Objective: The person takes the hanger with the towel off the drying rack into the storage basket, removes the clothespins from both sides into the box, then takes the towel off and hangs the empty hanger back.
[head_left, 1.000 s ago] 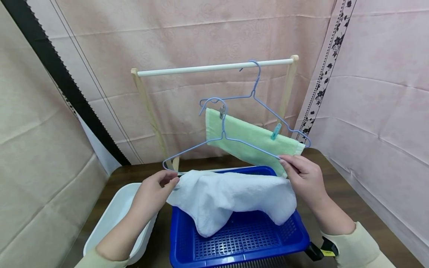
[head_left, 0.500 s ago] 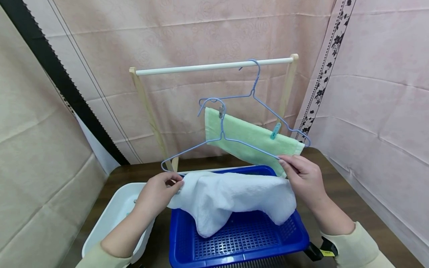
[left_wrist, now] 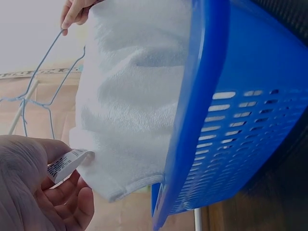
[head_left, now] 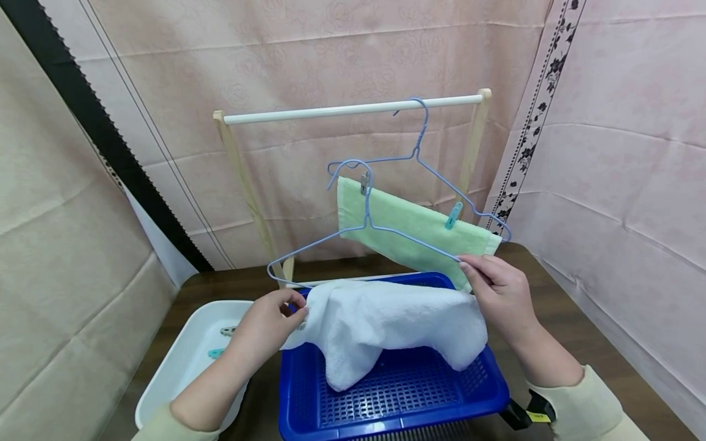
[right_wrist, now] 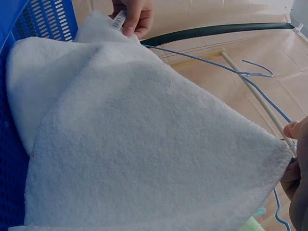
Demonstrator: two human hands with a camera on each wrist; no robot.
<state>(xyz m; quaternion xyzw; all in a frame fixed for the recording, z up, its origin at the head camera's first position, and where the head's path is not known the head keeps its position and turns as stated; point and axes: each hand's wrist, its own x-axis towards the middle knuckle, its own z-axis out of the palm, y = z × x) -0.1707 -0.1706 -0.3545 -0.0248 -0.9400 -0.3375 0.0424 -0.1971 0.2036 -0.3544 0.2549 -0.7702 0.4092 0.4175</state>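
Note:
A white towel (head_left: 397, 312) drapes over the lower bar of a blue wire clothes hanger (head_left: 410, 239), above a blue basket (head_left: 397, 422). My left hand (head_left: 276, 324) pinches the towel's left edge by its printed care tag (left_wrist: 67, 163), seen close in the left wrist view. At the other end, my right hand (head_left: 499, 291) grips the hanger's right corner between thumb and fingers, with the towel's corner (right_wrist: 281, 154) at the fingertips. Behind it a second blue hanger (head_left: 441, 177) hangs from the rack, with a green towel (head_left: 402, 226) clipped to it.
The rack's white rail (head_left: 331, 113) spans two wooden posts at the back. To the left, a white tray (head_left: 165, 380) contains a metal clip (head_left: 227, 331) and a teal clothespin (head_left: 215, 353). A teal clothespin (head_left: 453, 215) and a metal clip (head_left: 364, 184) hold the green towel.
My left hand has moved from the hanger's left corner right and down along the towel's edge. The clips in the tray have come into sight. My right hand stays in place.

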